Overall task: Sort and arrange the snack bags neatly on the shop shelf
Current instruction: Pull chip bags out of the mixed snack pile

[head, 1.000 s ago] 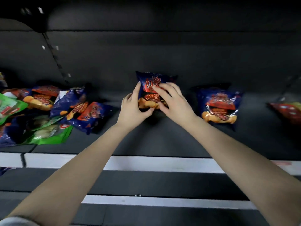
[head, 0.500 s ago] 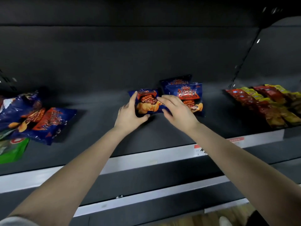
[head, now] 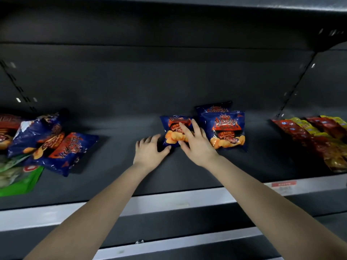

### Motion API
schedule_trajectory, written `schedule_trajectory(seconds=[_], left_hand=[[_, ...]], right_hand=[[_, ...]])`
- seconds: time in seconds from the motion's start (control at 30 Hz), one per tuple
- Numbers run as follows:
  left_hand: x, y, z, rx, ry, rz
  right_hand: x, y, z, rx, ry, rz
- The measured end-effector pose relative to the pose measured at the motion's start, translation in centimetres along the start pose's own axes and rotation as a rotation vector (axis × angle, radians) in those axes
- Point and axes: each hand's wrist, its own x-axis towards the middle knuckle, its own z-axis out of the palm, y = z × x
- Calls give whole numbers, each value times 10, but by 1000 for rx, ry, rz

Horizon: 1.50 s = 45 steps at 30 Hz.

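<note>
The blue snack bag point(head: 170, 135) lies flat near the middle of the shelf point(head: 116, 166), towards its back edge. The right hand point(head: 197, 147) rests on it with straight, spread fingers, pressing rather than clasping. The left hand point(head: 150, 151) lies open on the shelf just beside the bag, thumb touching its near left corner, holding nothing. Just to the right lies a second blue bag point(head: 227, 128), a third point(head: 214, 107) partly tucked behind it. Towards the left end a loose heap of blue bags point(head: 62, 152) overlaps a green bag point(head: 18, 182). At the right end lie rows of red and yellow packets point(head: 319, 139)
</note>
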Motion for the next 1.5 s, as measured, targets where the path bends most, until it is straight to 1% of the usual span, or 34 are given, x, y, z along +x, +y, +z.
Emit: schedule_trajectory(seconds=[0.1,0.17,0.27,0.37,0.57,0.77,0.87,0.93,1.03,1.17,1.23,1.37,1.5], left_hand=[[-2,-2,2,-47,25,9],[-5,-2,2,-66,43,40],[-7,-1,3,-18,41,116],[-6,1,8,84,-7,194],[-3,-1,10,104,-61,157],[-2,0,10,115,-96,136],[-2,0,9,106,-106,119],[-2,2,7,98,-108,100],[-3,3,5,35,-78,81],[-5,2,0,-224,58,111],[-6,0,-2,-330,123,109],[-4,-2,-2,-409,148,8],[-4,-3,-2,-432,139,-1]], right_hand=[[2,-4,12,-31,-71,13],[-1,-6,21,-24,-74,-4],[-6,-6,30,-2,-17,-16],[-6,-3,31,18,47,5],[-3,-2,35,15,26,25],[-3,0,37,-15,44,36],[-4,-2,34,24,52,54],[-6,-3,31,103,70,80],[-7,-4,27,195,116,86],[-7,-3,22,259,230,37],[-8,-2,21,271,261,9],[-10,-4,19,294,283,-67],[-12,-8,18,298,338,-132]])
